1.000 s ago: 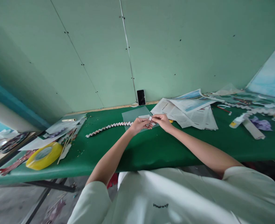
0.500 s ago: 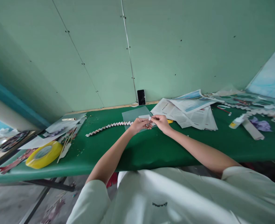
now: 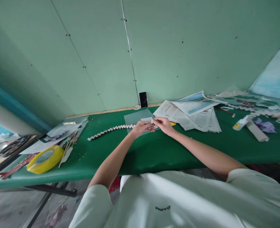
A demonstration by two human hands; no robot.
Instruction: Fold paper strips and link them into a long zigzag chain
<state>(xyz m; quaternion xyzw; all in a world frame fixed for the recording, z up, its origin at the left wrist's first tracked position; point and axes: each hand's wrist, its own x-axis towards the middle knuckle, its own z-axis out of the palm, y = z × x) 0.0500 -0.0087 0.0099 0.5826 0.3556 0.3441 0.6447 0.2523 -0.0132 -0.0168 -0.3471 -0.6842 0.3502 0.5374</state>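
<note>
A zigzag folded paper chain (image 3: 113, 129) lies on the green tabletop and runs rightward to my left hand (image 3: 142, 128). That hand is closed on the chain's right end, its fingers curled. My right hand (image 3: 163, 124) pinches a small folded paper strip (image 3: 152, 121) at the same end, fingertips close to those of my left hand. The exact folds between the fingers are too small to make out. Beneath and behind the hands lies a translucent sheet (image 3: 130, 117) with a white paper piece on it. By my right hand shows a yellow tool handle (image 3: 173, 123), partly hidden.
Newspaper sheets (image 3: 194, 117) spread to the right. A phone (image 3: 143, 99) leans on the wall. Further right are a glue bottle (image 3: 240, 123) and purple crumpled paper (image 3: 265, 125). A yellow tape roll (image 3: 45, 159) and thin sticks (image 3: 67, 148) lie at left.
Both hands stay in nearly the same place, still holding the paper. The view has shifted very slightly; nothing else has visibly moved.
</note>
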